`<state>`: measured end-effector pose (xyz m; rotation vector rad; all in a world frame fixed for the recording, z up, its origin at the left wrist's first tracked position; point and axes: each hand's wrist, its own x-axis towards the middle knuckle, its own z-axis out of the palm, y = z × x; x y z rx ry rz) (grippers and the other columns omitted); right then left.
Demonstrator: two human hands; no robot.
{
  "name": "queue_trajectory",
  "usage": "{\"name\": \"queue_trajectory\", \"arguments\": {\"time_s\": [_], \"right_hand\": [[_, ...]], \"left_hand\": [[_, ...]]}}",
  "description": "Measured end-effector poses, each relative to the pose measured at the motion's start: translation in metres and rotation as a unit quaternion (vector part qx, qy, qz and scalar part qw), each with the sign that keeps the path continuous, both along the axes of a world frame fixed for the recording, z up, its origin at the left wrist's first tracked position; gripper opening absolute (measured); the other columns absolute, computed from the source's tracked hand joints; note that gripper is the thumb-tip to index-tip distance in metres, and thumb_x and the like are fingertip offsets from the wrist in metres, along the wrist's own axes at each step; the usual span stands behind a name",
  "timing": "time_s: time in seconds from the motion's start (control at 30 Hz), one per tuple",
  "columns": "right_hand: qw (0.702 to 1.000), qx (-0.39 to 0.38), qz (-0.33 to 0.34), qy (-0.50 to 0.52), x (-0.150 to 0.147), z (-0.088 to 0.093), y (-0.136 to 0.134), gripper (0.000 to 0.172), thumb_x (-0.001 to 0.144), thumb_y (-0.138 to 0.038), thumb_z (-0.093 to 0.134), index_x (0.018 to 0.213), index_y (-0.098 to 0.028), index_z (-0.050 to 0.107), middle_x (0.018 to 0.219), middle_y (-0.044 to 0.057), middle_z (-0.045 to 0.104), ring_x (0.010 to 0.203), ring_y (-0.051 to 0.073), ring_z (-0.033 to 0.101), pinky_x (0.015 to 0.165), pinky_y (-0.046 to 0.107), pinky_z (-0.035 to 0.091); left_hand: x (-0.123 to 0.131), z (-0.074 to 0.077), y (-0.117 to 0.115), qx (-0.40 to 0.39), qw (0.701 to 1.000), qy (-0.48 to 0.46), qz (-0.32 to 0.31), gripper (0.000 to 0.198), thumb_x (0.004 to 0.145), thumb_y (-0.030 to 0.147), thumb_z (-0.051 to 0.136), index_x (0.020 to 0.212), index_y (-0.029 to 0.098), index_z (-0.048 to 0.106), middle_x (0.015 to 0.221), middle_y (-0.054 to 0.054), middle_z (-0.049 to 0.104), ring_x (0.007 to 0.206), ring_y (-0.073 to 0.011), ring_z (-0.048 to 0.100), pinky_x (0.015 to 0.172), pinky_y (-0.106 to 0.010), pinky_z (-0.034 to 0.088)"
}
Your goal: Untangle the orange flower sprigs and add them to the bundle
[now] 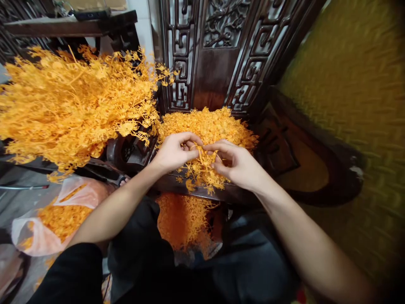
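Note:
My left hand (175, 153) and my right hand (237, 164) meet in front of me over a dark wooden seat. Both have their fingers pinched on a yellow-orange plastic flower sprig (205, 161), its thin stems running between the fingertips. Small branching heads of the same colour hang below the hands, over the seat's front edge. Just behind lies a heap of yellow plastic flower pieces (215, 122), partly covered by my fingers. To the left, a large bushy bundle of yellow sprigs (79, 105) spreads near my left forearm.
A carved wooden chair back (215, 67) rises behind the heap. On the floor at left sits a translucent plastic bag (99, 191) with yellow pieces in it. More yellow pieces (201, 215) show below the seat between my legs. A dark shelf (63, 27) stands at upper left.

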<state>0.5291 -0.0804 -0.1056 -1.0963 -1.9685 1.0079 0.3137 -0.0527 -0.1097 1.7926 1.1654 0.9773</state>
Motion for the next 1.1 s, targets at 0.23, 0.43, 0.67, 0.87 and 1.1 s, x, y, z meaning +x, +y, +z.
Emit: {"name": "queue_trajectory", "arguments": {"time_s": [0.23,0.43,0.67,0.87,1.1], "right_hand": [[0.978,0.164,-0.065,-0.11,-0.003,0.002,-0.002,0.039,0.084,-0.009,0.058,0.116,-0.021,0.075,0.103,0.009,0.069,0.092,0.024,0.066,0.09,0.042,0.052],[0.949,0.26,-0.118,-0.136,-0.004,-0.002,-0.004,0.044,0.088,-0.01,0.054,0.126,-0.022,0.072,0.104,0.012,0.062,0.095,0.026,0.063,0.085,0.042,0.053],[0.87,0.285,-0.062,-0.397,0.012,-0.005,-0.015,0.08,0.076,-0.001,0.055,0.152,-0.029,0.052,0.105,0.014,0.066,0.093,0.03,0.059,0.072,0.038,0.045],[0.954,0.185,-0.012,-0.234,0.016,0.003,-0.013,0.019,0.092,-0.021,0.056,0.102,-0.017,0.071,0.096,0.011,0.067,0.084,0.023,0.063,0.08,0.037,0.049],[0.936,0.295,-0.075,-0.177,0.004,0.005,-0.017,0.019,0.09,-0.033,0.07,0.104,-0.021,0.064,0.137,0.014,0.062,0.127,0.035,0.052,0.102,0.051,0.041]], "left_hand": [[-0.01,-0.003,-0.005,0.132,0.987,0.03,0.084,0.023,0.077,0.021,0.071,0.098,0.021,0.062,0.073,0.004,0.063,0.061,-0.0094,0.057,0.059,-0.024,0.045],[-0.02,0.0,-0.013,0.229,0.959,0.165,-0.019,0.01,0.086,0.015,0.059,0.08,0.019,0.066,0.083,-0.001,0.067,0.077,-0.0132,0.061,0.075,-0.028,0.048],[-0.035,0.009,-0.019,0.239,0.913,0.329,-0.04,0.035,0.087,0.011,0.051,0.112,0.026,0.071,0.104,-0.003,0.07,0.092,-0.0175,0.064,0.078,-0.03,0.046],[-0.035,0.005,-0.02,0.241,0.924,0.295,-0.032,0.021,0.092,0.037,0.064,0.105,0.021,0.07,0.088,-0.001,0.071,0.077,-0.015,0.063,0.068,-0.027,0.043],[-0.016,0.001,-0.025,0.222,0.955,0.19,-0.038,0.031,0.096,0.047,0.063,0.088,0.021,0.077,0.08,-0.001,0.075,0.067,-0.0128,0.063,0.069,-0.028,0.045]]}}
